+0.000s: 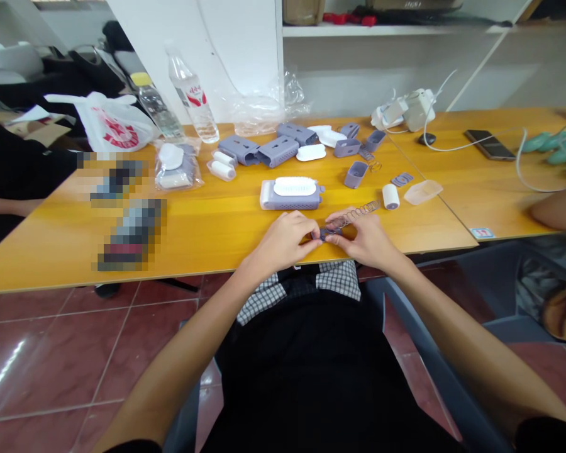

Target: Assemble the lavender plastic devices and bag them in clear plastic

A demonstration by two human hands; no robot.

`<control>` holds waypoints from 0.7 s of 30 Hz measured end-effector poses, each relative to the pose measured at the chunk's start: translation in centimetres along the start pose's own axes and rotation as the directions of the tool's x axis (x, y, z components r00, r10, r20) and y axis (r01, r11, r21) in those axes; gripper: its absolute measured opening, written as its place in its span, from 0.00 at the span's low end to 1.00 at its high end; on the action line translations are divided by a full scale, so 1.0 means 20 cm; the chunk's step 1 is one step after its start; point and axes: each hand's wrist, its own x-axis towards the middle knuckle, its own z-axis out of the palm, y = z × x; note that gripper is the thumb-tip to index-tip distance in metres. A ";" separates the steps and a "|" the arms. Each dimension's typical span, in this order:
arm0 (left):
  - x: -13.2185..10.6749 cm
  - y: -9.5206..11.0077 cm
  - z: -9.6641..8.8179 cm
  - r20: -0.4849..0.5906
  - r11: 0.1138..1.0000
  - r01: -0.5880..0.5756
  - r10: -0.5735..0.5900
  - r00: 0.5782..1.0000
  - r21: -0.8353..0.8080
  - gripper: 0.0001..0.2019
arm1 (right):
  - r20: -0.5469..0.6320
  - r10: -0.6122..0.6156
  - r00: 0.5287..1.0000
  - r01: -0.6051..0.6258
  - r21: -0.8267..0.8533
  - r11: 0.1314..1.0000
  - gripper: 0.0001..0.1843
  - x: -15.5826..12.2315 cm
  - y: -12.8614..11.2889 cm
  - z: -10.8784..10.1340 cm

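Observation:
My left hand (287, 239) and my right hand (368, 240) meet close to the table's front edge. Their fingertips pinch a small grey-purple plastic part (329, 233), mostly covered by the fingers. A metal coil spring (358, 214) runs from that part across the back of my right fingers, its free end towards the upper right. Just beyond my hands lies a grey-purple case with a white bristle brush head (295, 187) on top. A white cylinder (390, 197) stands right of the spring, beside a translucent shallow tray (423, 192).
Several grey-purple housings (278, 151) and open cups (356, 174) lie farther back, with a loose white oval piece (310, 152). Bagged parts (177, 166) and bottles (193, 97) stand at left. A phone (489, 145) and white cable are at right. Other people sit on both sides.

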 end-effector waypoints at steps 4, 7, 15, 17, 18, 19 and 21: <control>0.00 0.01 -0.01 0.010 1.000 0.007 -0.007 1.000 -0.027 0.05 | -0.039 0.048 0.998 -0.050 -0.050 0.997 0.11 -0.01 -0.03 0.03; 0.00 0.01 -0.02 0.008 1.000 0.011 -0.011 1.000 -0.017 0.05 | -0.059 0.058 0.997 -0.062 -0.078 0.995 0.11 -0.01 -0.04 0.04; 0.00 0.00 0.00 -0.034 0.998 0.057 -0.056 0.998 0.035 0.08 | -0.143 0.099 0.985 -0.124 -0.173 0.977 0.11 -0.01 -0.07 0.10; 0.00 0.00 0.00 -0.038 0.997 0.064 -0.062 0.997 0.048 0.08 | -0.155 0.127 0.980 -0.157 -0.199 0.967 0.09 -0.01 -0.08 0.11; 0.00 0.00 0.00 -0.038 0.996 0.066 -0.064 0.997 0.055 0.08 | -0.163 0.140 0.977 -0.173 -0.213 0.962 0.09 -0.01 -0.08 0.12; 0.00 0.00 0.00 -0.038 0.996 0.068 -0.066 0.997 0.060 0.08 | -0.171 0.149 0.974 -0.185 -0.224 0.957 0.08 -0.02 -0.08 0.12; 0.00 0.01 0.00 -0.038 0.995 0.071 -0.069 0.997 0.065 0.08 | -0.177 0.149 0.973 -0.188 -0.230 0.955 0.08 -0.01 -0.08 0.13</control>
